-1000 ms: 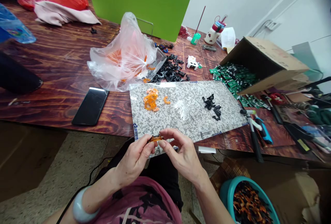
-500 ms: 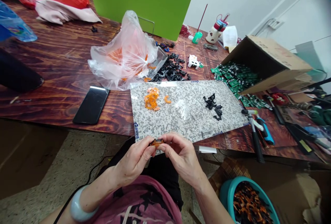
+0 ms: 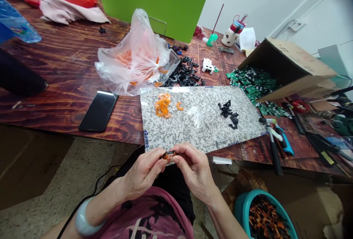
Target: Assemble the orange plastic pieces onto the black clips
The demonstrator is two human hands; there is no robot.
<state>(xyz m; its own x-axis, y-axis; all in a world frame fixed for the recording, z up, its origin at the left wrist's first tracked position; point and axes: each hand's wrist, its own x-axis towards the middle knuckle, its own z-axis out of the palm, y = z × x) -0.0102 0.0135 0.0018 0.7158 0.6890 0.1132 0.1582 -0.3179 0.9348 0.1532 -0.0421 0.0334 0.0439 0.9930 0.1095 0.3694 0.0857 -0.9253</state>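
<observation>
L hand (image 3: pixel 145 171) & R hand (image 3: pixel 194 169) pinch a small curved orange/black piece (image 3: pixel 168 155) btwn thumbs & fingertips, at near edge of the speckled, glossy board (image 3: pixel 182 132). Translucent orange clips (image 3: pixel 163 105), thin silvery strips (image 3: pixel 196 116) & dark black clips (image 3: pixel 229 114) lie on it. Vs. earlier, hands w/ piece sit a bit closer to the body

Phone (image 3: pixel 98 111) left of board (image 3: pixel 190 132); bag (image 3: pixel 135 60) behind board's left end; hammer (image 3: pixel 274 152) right; carton (image 3: pixel 300 57) behind hammer.
</observation>
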